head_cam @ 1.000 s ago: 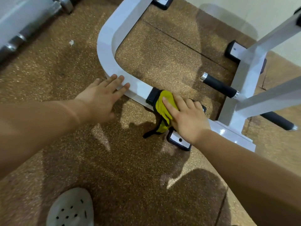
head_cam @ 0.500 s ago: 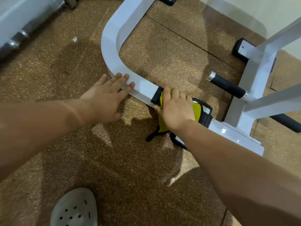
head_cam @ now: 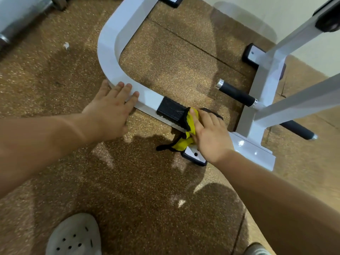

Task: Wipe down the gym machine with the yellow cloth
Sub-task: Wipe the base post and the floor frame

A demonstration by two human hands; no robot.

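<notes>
Head view: looks down at the low base of the gym machine (head_cam: 266,74). All places are given from the black tread pad (head_cam: 171,111) on the white base tube (head_cam: 108,52).
Yellow cloth (head_cam: 192,122): bunched on the right end of the tread pad. Its dark-edged tail hangs off the pad's near side toward the floor (head_cam: 147,190).
Right hand (head_cam: 211,137): lies on top of the cloth. The fingers (head_cam: 195,120) are extended and press down, not curled round it. Judged: a flat hand rubs the fabric into the ribbed surface.
Left hand (head_cam: 108,115): on the tube just left of the tread pad. The fingers (head_cam: 125,92) are spread and released, grasping nothing. Probably a brace while leaning low.
Foot plate (head_cam: 195,156): just nearer than the pad, partly under the right wrist.
Black grip bar (head_cam: 235,95): beyond and right of the pad, untouched.
Step in hand: wiping the tread pad. Its left part lies bare of cloth.
Risk: the loose tail could pick up floor grit.
</notes>
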